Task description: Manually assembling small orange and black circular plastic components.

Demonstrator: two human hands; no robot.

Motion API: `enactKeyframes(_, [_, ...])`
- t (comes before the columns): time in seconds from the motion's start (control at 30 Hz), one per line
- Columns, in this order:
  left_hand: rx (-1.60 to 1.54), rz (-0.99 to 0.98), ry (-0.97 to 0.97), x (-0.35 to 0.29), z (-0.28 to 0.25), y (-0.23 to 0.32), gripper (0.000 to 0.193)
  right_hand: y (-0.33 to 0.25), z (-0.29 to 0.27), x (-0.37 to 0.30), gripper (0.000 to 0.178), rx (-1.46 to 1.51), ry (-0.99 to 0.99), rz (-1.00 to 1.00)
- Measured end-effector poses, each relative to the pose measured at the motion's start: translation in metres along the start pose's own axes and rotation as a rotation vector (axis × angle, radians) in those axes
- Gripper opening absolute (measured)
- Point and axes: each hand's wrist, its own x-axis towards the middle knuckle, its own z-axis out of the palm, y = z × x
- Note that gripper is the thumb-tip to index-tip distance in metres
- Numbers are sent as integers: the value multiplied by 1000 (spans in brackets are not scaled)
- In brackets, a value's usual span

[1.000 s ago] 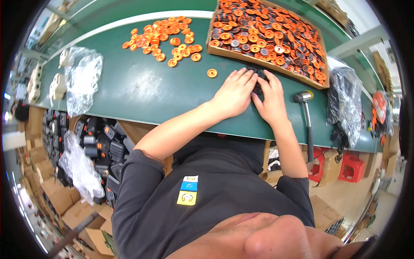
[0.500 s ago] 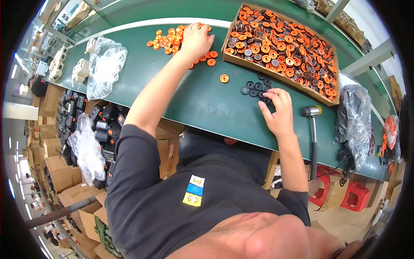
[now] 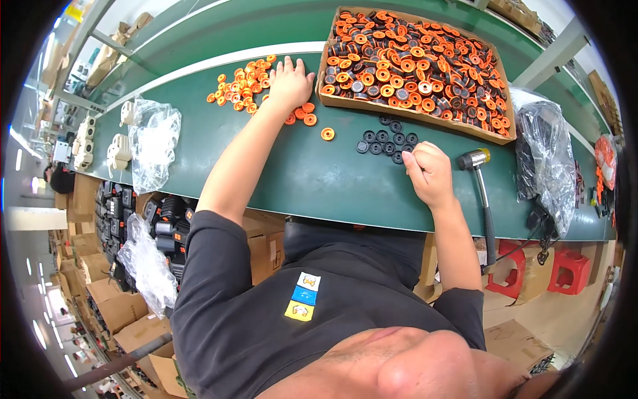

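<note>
My left hand (image 3: 290, 83) lies at the right side of a loose pile of orange round caps (image 3: 246, 86), fingers stretched and slightly apart, covering some of them. A single orange cap (image 3: 327, 134) sits apart on the green table, nearer to me. To its right is a cluster of black round discs (image 3: 382, 136), mostly lying flat. My right hand (image 3: 430, 171) is closed beside the nearest discs, fingers curled in and thumb against them. Whatever may be inside that hand is hidden.
A shallow cardboard box (image 3: 419, 66) full of orange-and-black round parts stands behind the discs. A mallet (image 3: 480, 179) lies right of my right hand, by a plastic-wrapped bundle (image 3: 546, 153). At the left are a clear plastic bag (image 3: 154, 143) and beige parts (image 3: 119, 151).
My right hand has curled from spread fingers over the black discs to a closed hand drawn slightly back, uncovering more discs. My left hand stays at the orange pile. The whole view has shifted.
</note>
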Motion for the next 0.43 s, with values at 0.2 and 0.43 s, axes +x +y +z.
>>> enactKeyframes(0.2, [-94,97,71,-55,-6,1,55,-5,-1,-2,33,-10,-53,-25])
enactKeyframes(0.43, [-213,191,86,-99,-27,-1,42,-10,0,0,27,-22,-49,-16])
